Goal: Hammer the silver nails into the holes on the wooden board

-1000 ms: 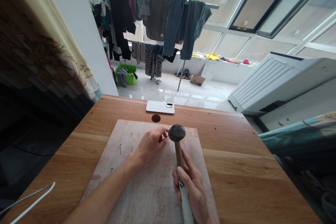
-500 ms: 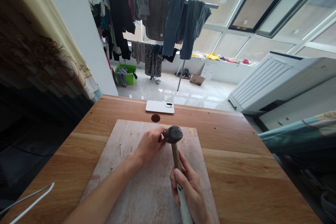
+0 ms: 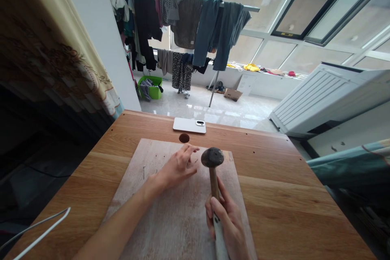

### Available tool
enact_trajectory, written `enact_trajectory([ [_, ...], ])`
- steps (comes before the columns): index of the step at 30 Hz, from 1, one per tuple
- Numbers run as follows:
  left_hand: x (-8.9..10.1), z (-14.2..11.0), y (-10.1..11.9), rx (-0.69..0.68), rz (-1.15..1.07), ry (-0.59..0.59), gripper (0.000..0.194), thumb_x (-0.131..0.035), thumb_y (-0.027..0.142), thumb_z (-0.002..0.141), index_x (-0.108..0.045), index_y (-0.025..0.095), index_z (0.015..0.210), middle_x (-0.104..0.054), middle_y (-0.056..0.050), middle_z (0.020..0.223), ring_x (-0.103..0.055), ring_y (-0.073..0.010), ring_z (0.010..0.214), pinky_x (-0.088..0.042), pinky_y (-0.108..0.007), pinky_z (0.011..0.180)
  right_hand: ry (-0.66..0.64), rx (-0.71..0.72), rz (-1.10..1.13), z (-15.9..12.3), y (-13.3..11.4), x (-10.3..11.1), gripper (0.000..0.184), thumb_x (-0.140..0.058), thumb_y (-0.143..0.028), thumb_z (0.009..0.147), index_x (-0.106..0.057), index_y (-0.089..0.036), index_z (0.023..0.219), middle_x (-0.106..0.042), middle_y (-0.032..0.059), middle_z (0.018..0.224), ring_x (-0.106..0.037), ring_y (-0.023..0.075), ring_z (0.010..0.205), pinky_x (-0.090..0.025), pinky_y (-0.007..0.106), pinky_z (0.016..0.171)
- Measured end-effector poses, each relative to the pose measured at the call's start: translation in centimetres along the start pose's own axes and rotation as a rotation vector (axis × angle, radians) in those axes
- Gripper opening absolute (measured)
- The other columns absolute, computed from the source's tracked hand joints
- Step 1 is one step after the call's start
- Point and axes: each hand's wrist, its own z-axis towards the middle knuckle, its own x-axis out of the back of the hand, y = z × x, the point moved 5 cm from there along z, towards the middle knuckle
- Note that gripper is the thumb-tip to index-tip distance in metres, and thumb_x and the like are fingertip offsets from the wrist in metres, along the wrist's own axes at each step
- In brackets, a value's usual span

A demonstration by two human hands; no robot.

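The hammer (image 3: 214, 185) was located over the right part of the pale board (image 3: 173, 223), which lay flat on the counter (image 3: 292, 199). The right hand (image 3: 227, 216) was wrapped around its handle, thumb along the upper side. The left hand (image 3: 179, 163) was spread and held nothing visible; its thumb and fingers stood apart beside a small thin piece (image 3: 196, 160), probably a nail.

Handling: the hammer was judged rigid, robust and top-heavy, with most of its weight in the head (image 3: 212, 157). The correct hold was on the light-coloured lower handle; a grip nearer the head would likely have reduced leverage. The smooth-looking grip might have turned in a slack hand.

Materials: the head was dark and blunt with a rounded face, apparently steel or hard rubber. The exposed shaft was brown, resembling wood. The board's surface was scuffed and streaked; the counter showed a warm wood grain. A slender metal nail (image 3: 144, 172) stood upright at the board's left.
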Motion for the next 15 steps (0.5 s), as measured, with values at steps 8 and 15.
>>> enact_trajectory([
  [8, 7.8, -4.4, 0.3, 0.146, 0.487, -0.2, 0.014, -0.052, 0.016, 0.09, -0.063, 0.019, 0.099, -0.064, -0.006, 0.101, -0.063, -0.0243, 0.095, -0.049, -0.038, 0.088, 0.027, -0.025, -0.03, -0.2, -0.8, 0.1, 0.08, -0.063, -0.058, 0.095, -0.037, -0.022, 0.162, -0.056, -0.0071, 0.065, -0.044, 0.0065, 0.037, -0.039, 0.017, 0.035],
  [15, 8.4, -6.7, -1.5, 0.159, 0.635, -0.331, 0.023, -0.048, 0.002, 0.083, -0.062, 0.02, 0.088, -0.062, -0.004, 0.095, -0.059, -0.0208, 0.087, -0.046, -0.034, 0.079, 0.021, -0.028, -0.015, -0.2, -0.6, 0.0, 0.085, -0.064, -0.06, 0.094, -0.035, -0.02, 0.163, -0.056, -0.0071, 0.065, -0.044, 0.0067, 0.037, -0.039, 0.018, 0.035],
])
